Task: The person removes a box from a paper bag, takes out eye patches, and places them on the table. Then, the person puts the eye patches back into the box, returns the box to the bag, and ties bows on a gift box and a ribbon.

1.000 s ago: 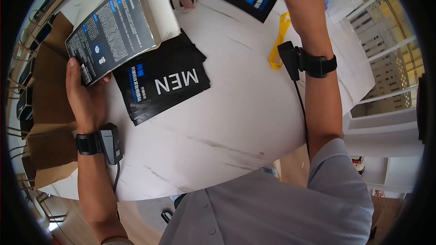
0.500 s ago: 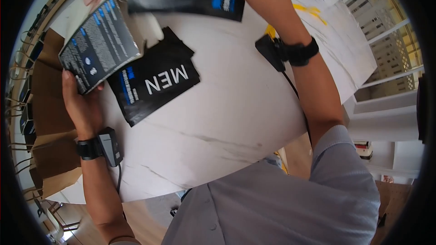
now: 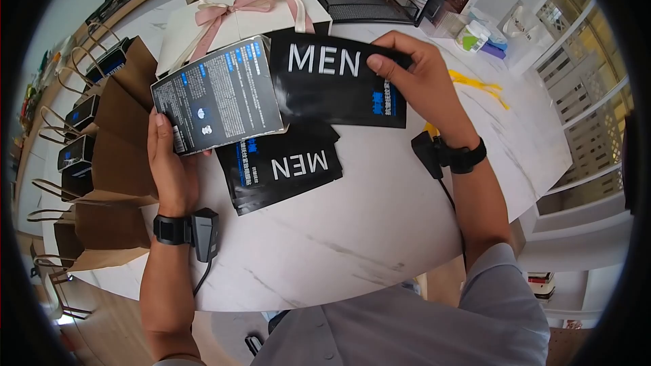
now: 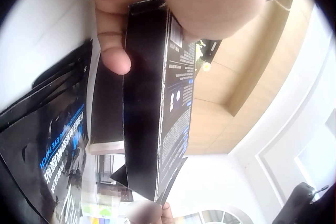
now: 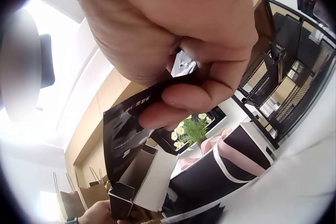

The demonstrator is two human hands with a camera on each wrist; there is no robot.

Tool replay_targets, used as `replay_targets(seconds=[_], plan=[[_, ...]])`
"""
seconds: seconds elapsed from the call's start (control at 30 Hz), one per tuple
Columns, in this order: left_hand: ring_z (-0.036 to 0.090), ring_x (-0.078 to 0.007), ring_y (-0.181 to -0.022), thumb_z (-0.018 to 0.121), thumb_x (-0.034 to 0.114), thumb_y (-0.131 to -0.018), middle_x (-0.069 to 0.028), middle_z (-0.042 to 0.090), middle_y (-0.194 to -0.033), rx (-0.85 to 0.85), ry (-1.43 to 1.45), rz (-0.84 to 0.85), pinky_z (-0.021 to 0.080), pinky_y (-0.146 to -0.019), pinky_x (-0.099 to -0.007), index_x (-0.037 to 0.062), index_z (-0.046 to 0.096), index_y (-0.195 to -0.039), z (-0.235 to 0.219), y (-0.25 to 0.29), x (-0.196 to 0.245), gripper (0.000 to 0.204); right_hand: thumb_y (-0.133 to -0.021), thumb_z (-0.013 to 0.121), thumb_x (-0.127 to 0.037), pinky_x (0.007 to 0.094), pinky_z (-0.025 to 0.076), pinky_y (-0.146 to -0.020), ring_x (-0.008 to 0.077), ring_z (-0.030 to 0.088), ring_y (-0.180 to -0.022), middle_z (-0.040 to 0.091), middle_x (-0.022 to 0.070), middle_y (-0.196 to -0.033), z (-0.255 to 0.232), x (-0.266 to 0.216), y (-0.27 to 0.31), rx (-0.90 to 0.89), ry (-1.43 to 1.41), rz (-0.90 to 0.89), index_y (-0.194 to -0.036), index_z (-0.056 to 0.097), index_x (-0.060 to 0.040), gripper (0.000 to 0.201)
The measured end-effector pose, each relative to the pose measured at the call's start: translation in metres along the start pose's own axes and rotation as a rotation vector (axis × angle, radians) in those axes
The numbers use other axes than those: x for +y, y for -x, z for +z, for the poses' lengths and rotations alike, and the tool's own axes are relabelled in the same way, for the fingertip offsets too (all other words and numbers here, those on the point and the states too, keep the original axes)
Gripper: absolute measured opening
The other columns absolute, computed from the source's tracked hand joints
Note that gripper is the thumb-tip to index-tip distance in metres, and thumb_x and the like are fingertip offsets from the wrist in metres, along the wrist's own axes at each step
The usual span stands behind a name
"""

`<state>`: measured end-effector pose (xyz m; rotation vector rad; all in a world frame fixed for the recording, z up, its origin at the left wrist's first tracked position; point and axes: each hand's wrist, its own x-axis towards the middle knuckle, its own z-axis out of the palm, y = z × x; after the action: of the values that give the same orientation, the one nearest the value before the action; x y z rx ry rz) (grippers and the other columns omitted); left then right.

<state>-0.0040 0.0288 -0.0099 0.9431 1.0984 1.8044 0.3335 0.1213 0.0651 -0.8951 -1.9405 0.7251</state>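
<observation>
My left hand [image 3: 173,169] holds a black cardboard box [image 3: 213,98] printed with small white and blue text, thumb on its face. In the right wrist view, the box's near end gapes with a flap [image 5: 156,179] standing out. My right hand [image 3: 422,78] pinches a flat black eye patch packet [image 3: 322,88] marked MEN between thumb and fingers. The packet's left end lies right at the box's open end, overlapping it in the head view. Below them, a fanned pile of similar packets [image 3: 288,169] lies on the marble-patterned table.
Brown paper bags [image 3: 125,142], some with boxes inside, line the left side. Behind stands a white gift box [image 3: 271,0] with a pink ribbon [image 3: 220,12]. A black mesh rack [image 3: 369,7] is at the back; yellow strips [image 3: 478,83] and small items lie right.
My right hand has brought the packet down to the box's open end, and the packet now faces the camera squarely. The left hand keeps holding the box. The head view has shifted.
</observation>
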Motion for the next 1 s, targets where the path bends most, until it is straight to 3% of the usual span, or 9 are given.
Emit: replay_targets(seconds=[0.13, 0.33, 0.53, 0.57, 0.67, 0.73, 0.8, 0.83, 1.0], plan=[[0.065, -0.0103, -0.079, 0.041, 0.037, -0.109, -0.0026, 0.065, -0.106, 0.011, -0.022, -0.01, 0.053, -0.059, -0.0281, 0.0073, 0.046, -0.141, 0.005, 0.003, 0.003, 0.044, -0.095, 0.069, -0.014, 0.0229, 0.048, -0.07, 0.0052, 0.056, -0.074, 0.065, -0.0004, -0.08, 0.005, 0.002, 0.002, -0.078, 0.041, 0.03, -0.097, 0.067, -0.0003, 0.014], [0.064, -0.0091, -0.084, 0.045, 0.038, -0.108, -0.0014, 0.064, -0.108, -0.004, -0.036, -0.013, 0.05, -0.06, -0.0259, 0.0075, 0.047, -0.142, 0.001, 0.002, -0.001, 0.046, -0.095, 0.069, -0.013, 0.0229, 0.048, -0.069, 0.0057, 0.057, -0.074, 0.067, 0.0009, -0.081, 0.004, 0.003, 0.0, 0.006, 0.095, 0.014, -0.097, 0.068, -0.0002, 0.013], [0.065, -0.0095, -0.083, 0.044, 0.038, -0.108, -0.0027, 0.067, -0.107, -0.105, -0.073, -0.024, 0.051, -0.062, -0.0262, 0.0063, 0.05, -0.138, 0.002, 0.003, -0.008, 0.044, -0.096, 0.068, -0.014, 0.0242, 0.048, -0.07, 0.0079, 0.057, -0.073, 0.067, 0.0037, -0.079, 0.011, -0.012, 0.004, -0.124, 0.028, 0.05, -0.098, 0.068, -0.001, 0.013], [0.065, -0.0096, -0.082, 0.043, 0.038, -0.109, -0.0026, 0.067, -0.105, -0.103, -0.054, -0.031, 0.051, -0.062, -0.0262, 0.0062, 0.05, -0.136, 0.003, 0.003, -0.009, 0.043, -0.096, 0.068, -0.017, 0.0266, 0.049, -0.07, 0.0109, 0.061, -0.074, 0.066, 0.0076, -0.078, 0.012, -0.007, 0.002, -0.183, 0.151, -0.021, -0.106, 0.064, -0.003, 0.018], [0.065, -0.0097, -0.081, 0.042, 0.037, -0.109, -0.0024, 0.067, -0.104, -0.115, -0.033, -0.03, 0.051, -0.062, -0.0263, 0.0058, 0.052, -0.133, 0.003, 0.001, -0.005, 0.04, -0.096, 0.067, -0.02, 0.0298, 0.05, -0.07, 0.0138, 0.065, -0.076, 0.066, 0.0118, -0.079, 0.019, -0.017, 0.009, -0.244, 0.36, 0.021, -0.114, 0.058, -0.0031, 0.027], [0.064, -0.0097, -0.081, 0.041, 0.036, -0.109, -0.0023, 0.067, -0.103, -0.112, -0.031, -0.022, 0.051, -0.062, -0.0264, 0.0056, 0.052, -0.131, 0.0, 0.002, -0.003, 0.039, -0.095, 0.067, -0.016, 0.029, 0.051, -0.066, 0.0132, 0.068, -0.079, 0.068, 0.0115, -0.084, 0.012, -0.022, 0.005, -0.326, 0.308, 0.114, -0.118, 0.053, -0.0018, 0.03], [0.064, -0.0096, -0.079, 0.04, 0.035, -0.109, -0.0022, 0.066, -0.102, -0.088, -0.028, -0.046, 0.051, -0.061, -0.0261, 0.0053, 0.053, -0.13, 0.003, 0.002, -0.003, 0.038, -0.095, 0.066, -0.008, 0.0251, 0.053, -0.064, 0.0127, 0.068, -0.078, 0.069, 0.0096, -0.088, 0.01, -0.024, 0.001, -0.35, -0.229, 0.331, -0.116, 0.054, 0.0009, 0.025], [0.064, -0.0096, -0.079, 0.04, 0.035, -0.109, -0.0022, 0.066, -0.102, -0.093, -0.026, -0.049, 0.051, -0.061, -0.0261, 0.0053, 0.053, -0.13, 0.003, 0.003, -0.003, 0.038, -0.094, 0.065, -0.001, 0.0227, 0.055, -0.063, 0.0115, 0.068, -0.075, 0.069, 0.0065, -0.09, 0.015, -0.018, 0.0, -0.321, -0.373, 0.235, -0.115, 0.055, 0.0021, 0.024], [0.064, -0.0089, -0.077, 0.041, 0.036, -0.109, -0.0018, 0.065, -0.1, -0.122, -0.032, -0.057, 0.053, -0.059, -0.0256, 0.0055, 0.049, -0.137, 0.001, 0.001, -0.006, 0.042, -0.095, 0.065, -0.003, 0.0201, 0.053, -0.061, 0.0068, 0.065, -0.069, 0.068, 0.0051, -0.085, 0.06, -0.02, 0.002, -0.299, -0.286, 0.102, -0.111, 0.061, 0.0032, 0.018]])
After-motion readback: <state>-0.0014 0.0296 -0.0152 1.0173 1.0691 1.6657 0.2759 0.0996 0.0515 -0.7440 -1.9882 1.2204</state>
